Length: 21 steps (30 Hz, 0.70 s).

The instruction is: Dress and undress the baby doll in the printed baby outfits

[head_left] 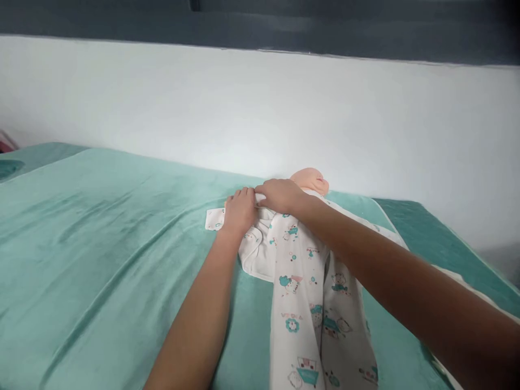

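A baby doll lies on the green sheet, its bare head (312, 179) turned toward the wall. White baby clothes (292, 281), printed with cartoon animals, cover its body and legs. One sleeve (214, 219) sticks out to the left, past my left hand (240, 210), whose fingers are curled round the sleeve. My right hand (280, 195) is closed on the sleeve's upper part near the doll's shoulder, its fingertips touching my left hand. The doll's arm is mostly hidden by the cloth and my hands. A loose flap of the top spreads below my left wrist.
A light green sheet (122, 244) with folds covers the bed, over a darker green cover (430, 233) at the right. The white wall (252, 108) stands close behind the doll. Pale cloth (459, 279) lies at the right, partly behind my right arm.
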Available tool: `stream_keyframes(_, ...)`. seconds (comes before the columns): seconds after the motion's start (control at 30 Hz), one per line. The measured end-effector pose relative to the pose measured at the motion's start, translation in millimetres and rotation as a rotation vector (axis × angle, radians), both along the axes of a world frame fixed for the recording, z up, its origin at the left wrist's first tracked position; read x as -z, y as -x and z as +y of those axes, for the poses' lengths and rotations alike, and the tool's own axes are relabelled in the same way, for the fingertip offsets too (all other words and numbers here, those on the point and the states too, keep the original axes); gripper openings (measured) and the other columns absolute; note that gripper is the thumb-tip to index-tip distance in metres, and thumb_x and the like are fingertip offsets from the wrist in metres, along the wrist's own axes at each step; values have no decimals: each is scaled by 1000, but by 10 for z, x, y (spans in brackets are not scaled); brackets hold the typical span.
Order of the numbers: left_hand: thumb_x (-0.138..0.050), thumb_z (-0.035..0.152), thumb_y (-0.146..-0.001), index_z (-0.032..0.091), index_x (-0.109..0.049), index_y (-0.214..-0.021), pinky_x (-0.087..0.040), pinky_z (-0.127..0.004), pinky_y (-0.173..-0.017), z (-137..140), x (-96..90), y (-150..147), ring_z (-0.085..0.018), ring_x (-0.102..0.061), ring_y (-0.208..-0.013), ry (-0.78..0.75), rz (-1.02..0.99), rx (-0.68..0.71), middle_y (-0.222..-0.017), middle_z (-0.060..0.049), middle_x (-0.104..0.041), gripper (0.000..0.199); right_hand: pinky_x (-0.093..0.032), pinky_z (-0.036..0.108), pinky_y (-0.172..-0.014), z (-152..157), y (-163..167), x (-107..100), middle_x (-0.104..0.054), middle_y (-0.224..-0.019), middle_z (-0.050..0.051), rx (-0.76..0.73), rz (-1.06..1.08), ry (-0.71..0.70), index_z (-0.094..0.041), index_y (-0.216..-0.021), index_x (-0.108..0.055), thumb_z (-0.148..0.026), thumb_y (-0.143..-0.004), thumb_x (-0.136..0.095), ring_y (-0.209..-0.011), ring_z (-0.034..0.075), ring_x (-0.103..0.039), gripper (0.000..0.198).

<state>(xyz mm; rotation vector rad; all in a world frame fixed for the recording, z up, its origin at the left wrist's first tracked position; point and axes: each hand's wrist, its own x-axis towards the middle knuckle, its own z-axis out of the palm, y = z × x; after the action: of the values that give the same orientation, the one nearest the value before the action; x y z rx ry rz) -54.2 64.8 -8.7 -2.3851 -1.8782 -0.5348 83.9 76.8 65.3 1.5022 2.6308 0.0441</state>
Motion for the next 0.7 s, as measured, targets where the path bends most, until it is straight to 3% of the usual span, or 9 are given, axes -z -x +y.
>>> stream_keyframes(0.2, -42, 13, -90, 20, -52, -108, -46, -41, -89, 53, 56, 27, -28, -57, -112, 45, 19, -64, -113, -11, -64, 21, -45, 36, -90, -64, -97, 6, -66, -125, 9, -28, 208, 9, -24, -129, -60, -37, -95, -48, -115, 28, -59, 38)
stream_keyframes(0.37, -41, 15, -91, 19, -53, -107, -45, -43, -89, 47, 40, 112, -30, -58, -112, 35, 27, -152, -113, -14, -64, 21, -39, 36, -106, -413, -599, 16, -64, -133, 5, 128, 572, -103, -21, -126, -62, -31, -100, -33, -125, 23, -55, 40)
stream_keyframes(0.47, -41, 16, -90, 19, -54, -109, -45, -44, -91, 35, 34, 160, -31, -58, -113, 48, 23, -214, -113, -14, -64, 23, -39, 36, -107, -663, -1025, 257, -63, -135, 5, 364, 747, -253, -22, -126, -62, -32, -99, -34, -126, 22, -54, 40)
stream_keyframes(0.53, -41, 16, -90, 19, -53, -110, -45, -45, -91, 15, 31, 165, -32, -58, -112, 59, 24, -259, -113, -15, -64, 24, -39, 39, -108, -791, -1264, 511, -60, -138, 8, 507, 750, -316, -19, -133, -56, -34, -96, -40, -128, 25, -52, 44)
stream_keyframes(0.63, -42, 17, -88, 19, -52, -115, -45, -46, -92, -27, 31, 123, -33, -55, -113, 53, 29, -276, -119, -15, -61, 29, -34, 43, -110, -880, -1457, 842, -56, -142, 10, 514, 646, -346, -18, -137, -53, -30, -93, -44, -131, 28, -48, 47)
stream_keyframes(0.7, -45, 16, -86, 20, -51, -122, -44, -47, -95, -59, 40, 80, -34, -52, -117, 32, 21, -251, -126, -15, -57, 37, -34, 45, -109, -870, -1482, 940, -57, -141, 9, 484, 582, -368, -21, -138, -52, -26, -92, -44, -129, 29, -49, 47)
